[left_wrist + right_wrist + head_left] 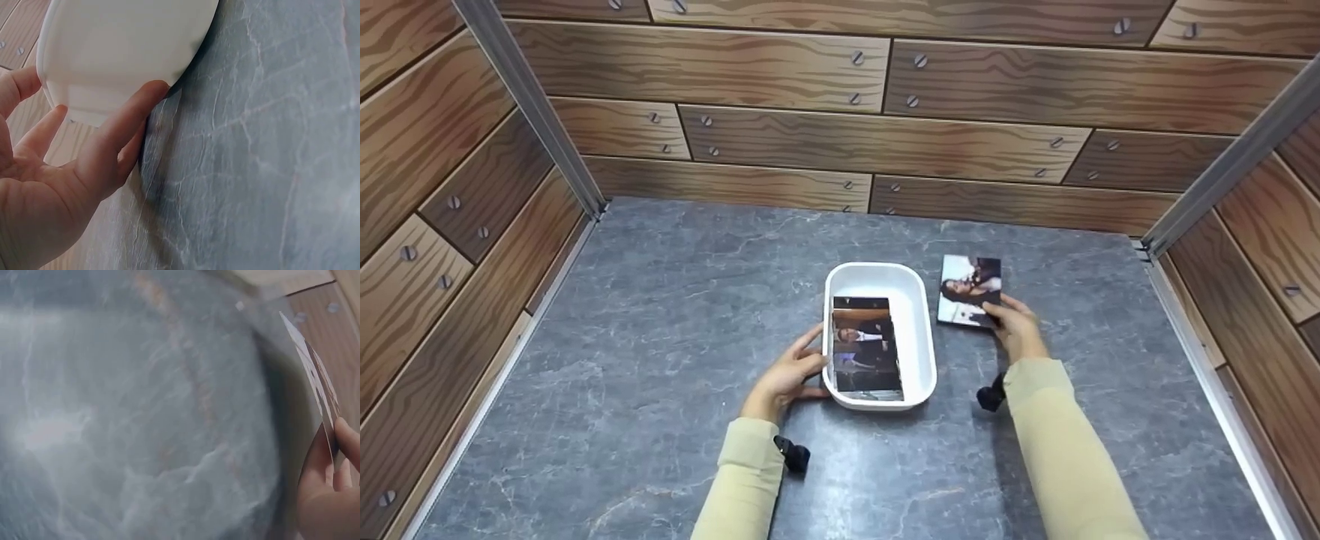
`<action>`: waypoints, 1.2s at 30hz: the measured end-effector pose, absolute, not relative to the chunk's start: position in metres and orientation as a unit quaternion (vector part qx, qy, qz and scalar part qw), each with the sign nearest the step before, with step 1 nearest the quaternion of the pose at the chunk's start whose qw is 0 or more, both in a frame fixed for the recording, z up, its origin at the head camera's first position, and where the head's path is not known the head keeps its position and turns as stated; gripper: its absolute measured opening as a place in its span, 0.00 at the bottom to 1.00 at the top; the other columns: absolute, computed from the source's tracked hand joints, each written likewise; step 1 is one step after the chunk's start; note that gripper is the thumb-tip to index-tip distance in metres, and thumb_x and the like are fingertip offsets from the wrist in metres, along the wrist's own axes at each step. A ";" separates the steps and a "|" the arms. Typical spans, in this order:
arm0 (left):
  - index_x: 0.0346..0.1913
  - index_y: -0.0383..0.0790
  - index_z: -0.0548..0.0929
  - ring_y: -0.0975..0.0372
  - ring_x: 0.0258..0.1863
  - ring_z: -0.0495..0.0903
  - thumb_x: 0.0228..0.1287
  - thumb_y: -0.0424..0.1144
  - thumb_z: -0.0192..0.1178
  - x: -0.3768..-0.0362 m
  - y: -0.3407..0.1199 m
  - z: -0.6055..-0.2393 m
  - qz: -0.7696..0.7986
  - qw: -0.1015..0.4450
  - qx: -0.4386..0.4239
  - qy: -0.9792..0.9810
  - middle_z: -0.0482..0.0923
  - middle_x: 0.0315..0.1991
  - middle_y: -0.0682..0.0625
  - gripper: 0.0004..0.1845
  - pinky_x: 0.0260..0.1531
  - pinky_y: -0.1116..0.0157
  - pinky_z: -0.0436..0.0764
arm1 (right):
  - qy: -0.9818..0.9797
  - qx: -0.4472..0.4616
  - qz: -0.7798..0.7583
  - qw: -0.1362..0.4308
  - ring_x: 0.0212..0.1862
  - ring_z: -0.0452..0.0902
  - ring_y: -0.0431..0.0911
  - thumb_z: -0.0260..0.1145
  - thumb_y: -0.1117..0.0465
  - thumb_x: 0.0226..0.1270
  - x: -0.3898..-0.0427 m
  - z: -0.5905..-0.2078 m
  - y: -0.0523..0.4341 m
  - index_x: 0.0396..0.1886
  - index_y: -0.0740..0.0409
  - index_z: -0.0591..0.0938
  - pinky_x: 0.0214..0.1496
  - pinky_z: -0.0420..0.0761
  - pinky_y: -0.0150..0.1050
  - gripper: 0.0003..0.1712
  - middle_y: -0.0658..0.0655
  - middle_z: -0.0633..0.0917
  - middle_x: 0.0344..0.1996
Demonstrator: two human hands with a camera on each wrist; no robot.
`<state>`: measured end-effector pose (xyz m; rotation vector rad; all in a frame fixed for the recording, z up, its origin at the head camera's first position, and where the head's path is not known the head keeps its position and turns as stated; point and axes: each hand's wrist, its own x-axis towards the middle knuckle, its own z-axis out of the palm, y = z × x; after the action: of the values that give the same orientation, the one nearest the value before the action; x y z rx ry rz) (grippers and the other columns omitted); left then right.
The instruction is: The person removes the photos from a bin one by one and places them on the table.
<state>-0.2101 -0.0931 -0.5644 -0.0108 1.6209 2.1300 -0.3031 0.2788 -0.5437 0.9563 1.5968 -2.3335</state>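
My fingers point(1011, 309) pinch a photo point(969, 289) just right of the white tray point(919, 330) — left hand point(789, 373) flat, steadying its wall — I should lift it level.

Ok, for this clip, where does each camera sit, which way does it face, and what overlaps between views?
Head: worn up high, looking forward and down at the grey marble-look table, white tray of photos, both sleeves, left hand and right hand.
Left wrist: beside the left hand, facing the white tray its fingers touch.
Right wrist: low over the table, facing the photo edge-on, pinched by the right hand.
Shared: head and left wrist both show the tray; head and right wrist the photo.
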 end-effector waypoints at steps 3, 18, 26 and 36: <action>0.75 0.49 0.57 0.51 0.54 0.77 0.62 0.34 0.55 -0.209 -0.092 -0.565 0.772 0.235 -0.004 0.590 0.65 0.64 0.33 0.38 0.45 0.48 0.84 | 0.571 0.322 -0.753 0.066 0.27 0.76 0.31 0.63 0.73 0.62 -0.304 -0.553 0.280 0.75 0.59 0.59 0.46 0.80 0.24 0.41 0.58 0.68 0.67; 0.76 0.46 0.53 0.47 0.58 0.74 0.65 0.31 0.52 -0.212 -0.088 -0.564 0.768 0.242 -0.018 0.593 0.60 0.68 0.31 0.38 0.49 0.44 0.82 | 0.853 0.254 -0.454 -0.049 0.58 0.74 0.61 0.66 0.61 0.62 -0.307 -0.567 0.281 0.59 0.73 0.75 0.64 0.73 0.49 0.28 0.73 0.78 0.55; 0.76 0.47 0.53 0.47 0.58 0.73 0.64 0.31 0.52 -0.213 -0.089 -0.562 0.767 0.243 -0.019 0.594 0.60 0.68 0.31 0.38 0.49 0.45 0.82 | 0.845 0.239 -0.477 -0.026 0.63 0.70 0.60 0.65 0.59 0.64 -0.307 -0.563 0.287 0.63 0.73 0.71 0.70 0.69 0.47 0.31 0.72 0.75 0.60; 0.76 0.47 0.54 0.47 0.57 0.74 0.64 0.30 0.52 -0.212 -0.091 -0.563 0.766 0.236 -0.027 0.597 0.61 0.67 0.30 0.38 0.47 0.45 0.83 | 0.682 0.217 -0.699 0.012 0.61 0.71 0.46 0.59 0.62 0.70 -0.296 -0.524 0.258 0.75 0.64 0.54 0.72 0.68 0.43 0.39 0.67 0.65 0.69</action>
<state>-0.2116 -0.0913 -0.5626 -0.0742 1.6368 2.1014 -0.2959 0.2580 -0.5244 0.6773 2.1256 -2.1779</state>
